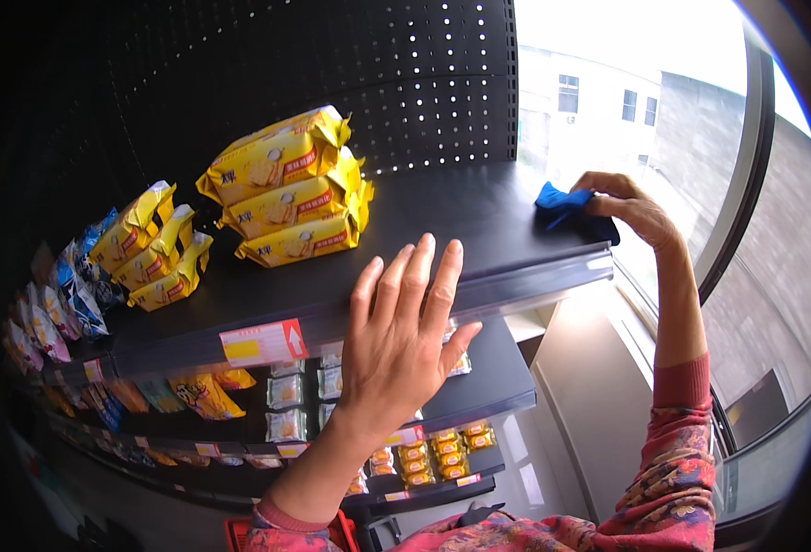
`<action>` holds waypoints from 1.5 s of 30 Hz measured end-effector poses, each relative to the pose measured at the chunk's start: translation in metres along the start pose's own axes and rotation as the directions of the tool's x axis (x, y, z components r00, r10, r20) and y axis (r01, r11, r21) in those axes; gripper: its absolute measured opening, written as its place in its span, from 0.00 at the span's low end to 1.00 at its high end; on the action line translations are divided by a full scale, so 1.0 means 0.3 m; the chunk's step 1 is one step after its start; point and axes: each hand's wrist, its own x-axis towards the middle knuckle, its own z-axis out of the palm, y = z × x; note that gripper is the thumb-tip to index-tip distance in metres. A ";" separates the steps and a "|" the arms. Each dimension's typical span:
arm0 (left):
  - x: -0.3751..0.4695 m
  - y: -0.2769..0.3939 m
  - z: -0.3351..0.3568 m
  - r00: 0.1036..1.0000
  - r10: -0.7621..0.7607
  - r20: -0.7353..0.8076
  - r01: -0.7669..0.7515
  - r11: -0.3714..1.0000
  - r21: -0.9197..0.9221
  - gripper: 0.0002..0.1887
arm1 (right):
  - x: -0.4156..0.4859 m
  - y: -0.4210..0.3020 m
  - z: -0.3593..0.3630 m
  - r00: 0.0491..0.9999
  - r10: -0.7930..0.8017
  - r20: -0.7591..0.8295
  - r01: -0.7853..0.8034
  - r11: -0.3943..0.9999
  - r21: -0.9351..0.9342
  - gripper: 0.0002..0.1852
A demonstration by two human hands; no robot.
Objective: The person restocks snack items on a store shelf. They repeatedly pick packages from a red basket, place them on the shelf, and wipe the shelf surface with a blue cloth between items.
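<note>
My right hand (626, 200) grips a blue cloth (564, 201) at the right end of the black top shelf (440, 207), beside the window. Part of the cloth lies on the shelf near its corner. My left hand (402, 324) is spread flat with its fingers apart, over the front edge of the same shelf; whether it touches the edge cannot be told. Left of its fingertips, a stack of yellow biscuit packets (295, 200) stands on the shelf, and a second stack of yellow packets (150, 255) is farther left.
Blue snack bags (77, 283) stand at the far left. Lower shelves (495, 372) hold small wrapped snacks and a yellow snack bag (205, 395). A price label (264, 343) hangs on the top shelf's edge. A perforated back panel (433, 96) rises behind; a red basket (237, 531) is below.
</note>
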 end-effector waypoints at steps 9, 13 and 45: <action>-0.023 0.009 -0.018 0.995 0.041 -0.095 -0.050 0.995 -0.091 0.37 | -0.499 0.314 0.295 0.775 0.599 -0.201 0.054 0.254 0.966 0.21; -0.183 0.100 -0.035 0.985 0.114 -0.129 -0.159 0.891 -0.425 0.25 | -0.606 0.197 0.571 0.743 0.667 -0.058 0.171 -0.106 0.980 0.30; -1.208 0.095 -0.190 0.105 -0.802 0.589 0.572 -0.436 -0.695 0.18 | -0.695 -0.347 1.538 0.524 0.172 0.834 -0.825 -0.143 0.547 0.25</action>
